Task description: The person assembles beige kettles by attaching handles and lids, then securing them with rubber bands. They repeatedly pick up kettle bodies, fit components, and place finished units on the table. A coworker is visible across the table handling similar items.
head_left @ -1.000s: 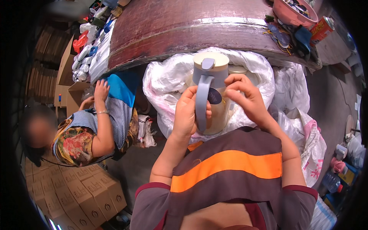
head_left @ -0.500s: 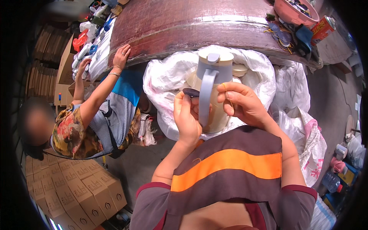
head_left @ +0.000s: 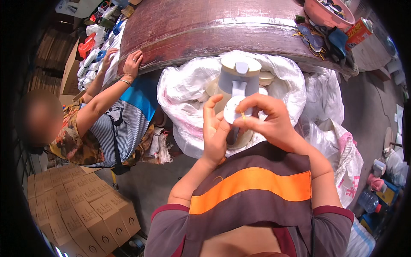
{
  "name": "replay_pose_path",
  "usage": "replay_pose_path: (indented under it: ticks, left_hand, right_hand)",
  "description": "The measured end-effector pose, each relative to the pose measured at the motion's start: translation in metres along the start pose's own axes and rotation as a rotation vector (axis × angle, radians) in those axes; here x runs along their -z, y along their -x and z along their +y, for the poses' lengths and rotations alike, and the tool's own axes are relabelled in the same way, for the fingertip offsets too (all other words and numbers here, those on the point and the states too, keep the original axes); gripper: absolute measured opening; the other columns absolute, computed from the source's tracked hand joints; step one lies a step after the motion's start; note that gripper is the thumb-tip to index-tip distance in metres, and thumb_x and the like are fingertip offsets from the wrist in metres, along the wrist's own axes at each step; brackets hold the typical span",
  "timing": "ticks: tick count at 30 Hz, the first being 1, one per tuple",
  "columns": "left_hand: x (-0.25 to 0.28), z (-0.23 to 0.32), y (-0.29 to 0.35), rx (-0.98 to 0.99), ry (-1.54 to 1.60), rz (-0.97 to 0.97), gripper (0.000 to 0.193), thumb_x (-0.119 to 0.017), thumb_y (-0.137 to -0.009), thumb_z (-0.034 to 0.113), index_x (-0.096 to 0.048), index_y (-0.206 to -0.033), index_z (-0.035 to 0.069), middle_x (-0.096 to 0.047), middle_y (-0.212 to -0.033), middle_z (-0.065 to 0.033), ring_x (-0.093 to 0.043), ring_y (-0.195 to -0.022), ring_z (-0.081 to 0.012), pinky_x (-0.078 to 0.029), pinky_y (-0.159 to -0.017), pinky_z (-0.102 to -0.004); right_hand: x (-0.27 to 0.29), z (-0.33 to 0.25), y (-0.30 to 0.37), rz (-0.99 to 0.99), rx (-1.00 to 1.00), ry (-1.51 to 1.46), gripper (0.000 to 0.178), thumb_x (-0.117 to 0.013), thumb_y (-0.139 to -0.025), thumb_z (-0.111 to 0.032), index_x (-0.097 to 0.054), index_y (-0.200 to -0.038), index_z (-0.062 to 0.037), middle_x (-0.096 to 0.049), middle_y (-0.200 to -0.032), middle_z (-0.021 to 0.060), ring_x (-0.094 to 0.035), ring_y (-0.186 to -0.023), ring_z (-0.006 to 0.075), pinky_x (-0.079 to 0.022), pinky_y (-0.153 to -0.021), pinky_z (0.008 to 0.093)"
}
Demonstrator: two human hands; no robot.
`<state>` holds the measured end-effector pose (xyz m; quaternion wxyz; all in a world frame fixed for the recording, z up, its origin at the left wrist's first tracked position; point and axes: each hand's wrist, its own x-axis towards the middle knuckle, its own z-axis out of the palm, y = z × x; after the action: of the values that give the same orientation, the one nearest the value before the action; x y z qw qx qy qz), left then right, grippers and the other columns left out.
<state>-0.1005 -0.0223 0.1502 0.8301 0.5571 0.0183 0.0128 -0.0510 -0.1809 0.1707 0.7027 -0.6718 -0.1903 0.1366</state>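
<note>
A large jug (head_left: 228,82) with a cream lid and grey-blue collar and handle stands upright in an open white plastic bag (head_left: 180,98). In front of its handle, my left hand (head_left: 214,136) pinches a round white tag (head_left: 231,109) between thumb and fingers. A thin yellow string (head_left: 243,115) hangs at the tag's right side. My right hand (head_left: 272,118) has thumb and forefinger closed on that string, close against the tag. The tag and my fingers hide much of the jug's handle and lower body.
A dark red wrapped table (head_left: 180,30) lies beyond the bag. On it are a pink basin (head_left: 319,16), a red can (head_left: 358,32) and several dark tags (head_left: 311,39). A person (head_left: 96,124) stands at left, behind stacked cartons (head_left: 81,210). White sacks (head_left: 338,158) sit at right.
The tag has turned from its dark face to its white face and come rightward in front of the handle. My right hand has closed in beside it. The other person has shifted slightly.
</note>
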Motion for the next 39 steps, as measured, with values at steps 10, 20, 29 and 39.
replay_pose_path:
  ticks: [10,20,29,39]
  left_hand:
    - [0.007,0.005,-0.004,0.105,-0.081,0.136,0.048,-0.064,-0.089,0.018,-0.041,-0.128,0.000,-0.052,-0.067,-0.0024,-0.047,-0.052,-0.0082,-0.039,-0.049,-0.0206]
    - [0.025,0.017,-0.010,0.117,-0.041,0.202,0.021,-0.065,-0.089,0.017,-0.060,-0.103,0.002,-0.046,-0.058,0.0042,-0.038,-0.045,-0.0038,-0.031,-0.043,-0.0203]
    - [0.020,0.084,-0.056,-0.308,-0.037,0.196,0.027,-0.060,-0.091,0.010,-0.057,-0.115,-0.001,-0.041,-0.055,0.0036,-0.037,-0.042,-0.0049,-0.031,-0.041,-0.0214]
    - [0.143,0.067,-0.190,-0.549,-0.572,0.258,0.046,-0.054,-0.085,-0.002,-0.046,-0.130,0.003,-0.059,-0.107,-0.0070,-0.058,-0.085,-0.0136,-0.049,-0.072,-0.0256]
  right_hand:
    - [0.051,0.036,-0.023,0.485,0.485,0.793,0.016,-0.070,-0.079,-0.001,-0.063,-0.093,-0.0057,-0.064,-0.084,0.0077,-0.063,-0.076,0.0238,-0.050,-0.066,0.0329]
    - [0.007,0.081,0.026,0.025,0.395,0.716,0.020,-0.064,-0.074,-0.004,-0.063,-0.090,-0.0163,-0.053,-0.073,0.0038,-0.057,-0.065,0.0231,-0.046,-0.058,0.0334]
    - [0.005,0.044,0.007,0.169,0.186,0.153,0.039,-0.063,-0.085,-0.003,-0.056,-0.123,-0.0077,-0.060,-0.085,0.0046,-0.056,-0.065,0.0110,-0.045,-0.060,0.0243]
    - [0.013,0.082,0.035,0.092,-0.077,0.314,0.038,-0.062,-0.085,-0.009,-0.056,-0.122,-0.0103,-0.063,-0.089,0.0045,-0.058,-0.062,0.0150,-0.046,-0.058,0.0276]
